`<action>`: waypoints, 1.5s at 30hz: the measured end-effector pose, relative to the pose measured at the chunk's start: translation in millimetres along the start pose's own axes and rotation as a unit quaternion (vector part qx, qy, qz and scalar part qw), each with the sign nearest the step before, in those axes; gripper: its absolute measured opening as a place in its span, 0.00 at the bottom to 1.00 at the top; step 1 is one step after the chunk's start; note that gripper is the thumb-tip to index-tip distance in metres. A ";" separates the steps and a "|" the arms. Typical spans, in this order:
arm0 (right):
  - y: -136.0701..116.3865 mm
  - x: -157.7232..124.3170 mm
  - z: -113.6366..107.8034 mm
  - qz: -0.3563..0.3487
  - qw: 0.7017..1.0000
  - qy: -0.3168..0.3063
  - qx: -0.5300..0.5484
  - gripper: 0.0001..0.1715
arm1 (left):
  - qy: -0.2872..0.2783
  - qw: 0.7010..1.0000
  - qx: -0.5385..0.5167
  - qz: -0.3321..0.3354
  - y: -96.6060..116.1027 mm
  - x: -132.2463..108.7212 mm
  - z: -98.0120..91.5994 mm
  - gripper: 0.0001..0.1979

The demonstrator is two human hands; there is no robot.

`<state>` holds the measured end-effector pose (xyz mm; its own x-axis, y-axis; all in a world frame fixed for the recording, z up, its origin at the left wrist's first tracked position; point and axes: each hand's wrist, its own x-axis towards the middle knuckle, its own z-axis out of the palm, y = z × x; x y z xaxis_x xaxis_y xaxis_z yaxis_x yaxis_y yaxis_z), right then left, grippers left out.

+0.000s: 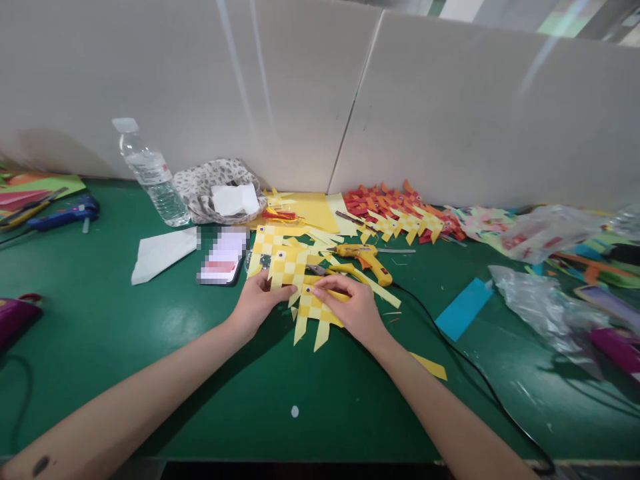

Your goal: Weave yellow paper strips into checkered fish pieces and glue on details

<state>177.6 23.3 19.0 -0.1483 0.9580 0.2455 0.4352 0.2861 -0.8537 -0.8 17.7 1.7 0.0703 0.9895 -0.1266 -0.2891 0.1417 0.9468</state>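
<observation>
Above a green surface [220, 413], the left hand [256, 305] grips a checkered yellow paper piece [316, 309] while the right hand [357, 307] pinches it beside its dark eye [308, 290], seemingly fixing the eye, which calls for steady pressure.

The left hand's [255, 303] fingertips are mostly hidden by the upper weave [287, 267]; the right hand [353, 310] covers part of the lower weave [313, 308]. Pixelation masks the phone [223, 257]. The bottle label's [150, 172] print is too small to read. The left edge cuts off a purple thing [13, 323], perhaps a glue gun. Beyond the wall [175, 80], the background [570, 20] is blurred.
</observation>
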 end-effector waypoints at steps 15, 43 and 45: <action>3.1 0.9 2.9 -0.013 1.000 0.008 0.009 0.07 | -0.019 1.000 0.007 -0.010 1.3 -1.1 -0.7 0.18; -2.4 -1.8 -10.6 -0.011 1.000 -0.015 0.006 0.17 | -0.043 0.999 0.014 -0.025 5.6 -2.7 -1.8 0.20; -2.5 -1.7 -10.1 0.001 1.000 -0.011 0.015 0.17 | -0.043 0.999 0.019 -0.025 5.7 -3.1 -1.7 0.19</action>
<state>185.8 21.2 25.3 -0.1680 0.9575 0.2343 0.4094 0.2840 -0.8671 -4.3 15.5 7.0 0.1657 0.9747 -0.1501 -0.2474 0.1884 0.9504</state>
